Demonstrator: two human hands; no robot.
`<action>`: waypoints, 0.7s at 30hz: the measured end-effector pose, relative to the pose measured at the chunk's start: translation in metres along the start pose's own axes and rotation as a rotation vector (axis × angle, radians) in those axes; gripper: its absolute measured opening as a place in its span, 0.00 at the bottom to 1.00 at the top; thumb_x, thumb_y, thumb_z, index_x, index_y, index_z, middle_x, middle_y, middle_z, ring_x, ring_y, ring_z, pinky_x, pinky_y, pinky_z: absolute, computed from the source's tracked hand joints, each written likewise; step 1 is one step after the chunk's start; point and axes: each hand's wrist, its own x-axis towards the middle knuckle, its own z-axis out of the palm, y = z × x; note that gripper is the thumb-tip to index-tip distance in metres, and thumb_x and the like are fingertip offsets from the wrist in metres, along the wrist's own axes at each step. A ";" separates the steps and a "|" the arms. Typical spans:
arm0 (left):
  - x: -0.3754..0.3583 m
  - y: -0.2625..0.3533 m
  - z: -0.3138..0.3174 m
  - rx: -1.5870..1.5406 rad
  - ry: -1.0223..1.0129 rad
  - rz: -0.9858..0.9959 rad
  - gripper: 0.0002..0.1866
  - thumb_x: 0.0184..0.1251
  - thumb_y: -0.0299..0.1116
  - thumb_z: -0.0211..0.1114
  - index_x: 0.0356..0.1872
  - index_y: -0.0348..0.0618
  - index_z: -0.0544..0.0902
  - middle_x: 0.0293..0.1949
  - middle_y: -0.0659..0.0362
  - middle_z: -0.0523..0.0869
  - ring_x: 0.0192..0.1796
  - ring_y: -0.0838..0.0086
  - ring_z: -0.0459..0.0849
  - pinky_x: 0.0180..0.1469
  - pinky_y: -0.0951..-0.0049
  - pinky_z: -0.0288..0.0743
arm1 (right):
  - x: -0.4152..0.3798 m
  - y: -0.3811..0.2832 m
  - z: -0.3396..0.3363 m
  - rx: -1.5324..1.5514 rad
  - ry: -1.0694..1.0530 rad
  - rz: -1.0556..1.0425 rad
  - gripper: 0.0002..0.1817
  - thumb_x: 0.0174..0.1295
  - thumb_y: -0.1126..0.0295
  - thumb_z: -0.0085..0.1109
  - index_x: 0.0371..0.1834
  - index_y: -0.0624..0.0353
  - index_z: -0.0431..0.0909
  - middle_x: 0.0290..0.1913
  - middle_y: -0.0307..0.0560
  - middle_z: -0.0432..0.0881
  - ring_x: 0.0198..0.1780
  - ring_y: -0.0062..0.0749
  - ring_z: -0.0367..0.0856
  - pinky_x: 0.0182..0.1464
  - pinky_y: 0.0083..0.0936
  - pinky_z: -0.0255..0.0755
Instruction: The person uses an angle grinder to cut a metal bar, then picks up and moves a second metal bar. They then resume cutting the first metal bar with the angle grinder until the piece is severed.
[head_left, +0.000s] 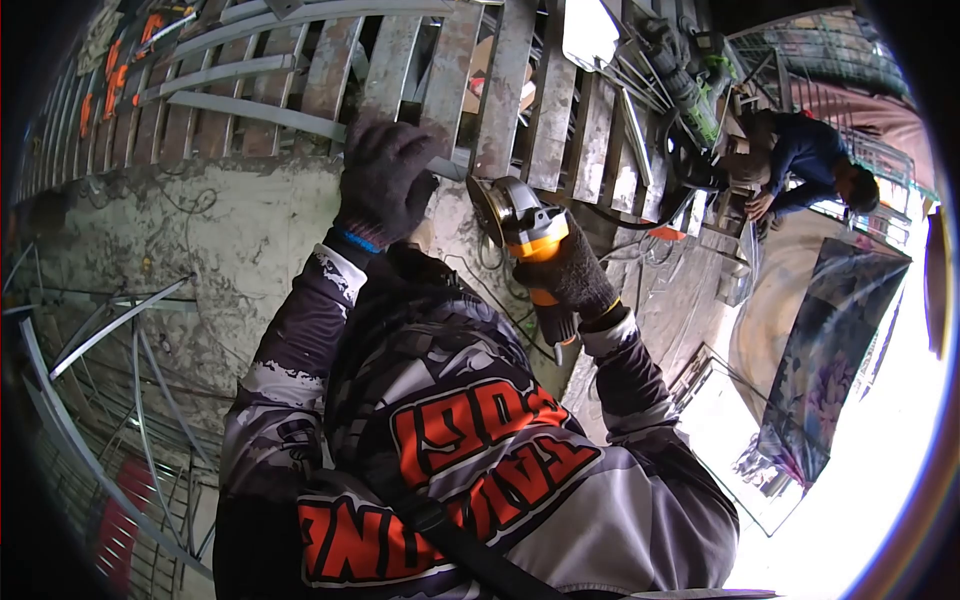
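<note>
My left hand (388, 178), in a dark knit glove, is closed around a flat grey metal bar (255, 112). The bar lies across the slatted bench, and its short end (450, 168) sticks out to the right of my fingers. In my right hand (578, 275), also gloved, is a yellow and black angle grinder (535, 228). Its disc (487, 212) faces left, close to the bar's end. My right fingers wrap the grinder's body, partly hiding it.
More metal bars (220, 72) lie on the slatted bench (500, 95). Orange tools (112, 85) sit at its far left. A green tool (700, 110) stands at the right. Another person (815, 160) crouches beyond it. Metal frames (130, 380) lean at the lower left.
</note>
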 end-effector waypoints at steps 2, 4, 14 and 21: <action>0.000 0.000 -0.001 -0.009 -0.014 -0.012 0.21 0.57 0.35 0.69 0.54 0.51 0.86 0.54 0.57 0.84 0.61 0.56 0.81 0.78 0.41 0.60 | 0.001 0.001 0.000 -0.035 0.014 -0.024 0.43 0.45 0.73 0.83 0.67 0.58 0.71 0.58 0.46 0.83 0.58 0.33 0.81 0.65 0.36 0.77; 0.000 0.000 -0.001 -0.018 -0.026 -0.025 0.21 0.57 0.35 0.69 0.54 0.51 0.86 0.54 0.56 0.84 0.61 0.55 0.81 0.78 0.41 0.60 | 0.001 -0.003 0.001 -0.071 0.027 -0.049 0.42 0.44 0.74 0.83 0.66 0.57 0.72 0.57 0.45 0.83 0.57 0.32 0.81 0.63 0.36 0.78; 0.001 -0.002 0.002 -0.058 0.029 -0.011 0.17 0.58 0.32 0.68 0.50 0.47 0.82 0.50 0.54 0.85 0.58 0.51 0.82 0.76 0.42 0.61 | 0.004 -0.004 0.005 0.079 0.016 0.032 0.42 0.45 0.75 0.83 0.66 0.56 0.73 0.57 0.43 0.83 0.57 0.31 0.81 0.63 0.34 0.77; 0.000 -0.003 0.001 -0.051 0.010 -0.013 0.16 0.57 0.31 0.67 0.48 0.45 0.81 0.49 0.54 0.85 0.56 0.52 0.83 0.76 0.43 0.61 | 0.007 0.006 0.002 0.035 -0.029 -0.046 0.42 0.46 0.76 0.84 0.66 0.55 0.72 0.58 0.42 0.83 0.58 0.31 0.81 0.64 0.35 0.78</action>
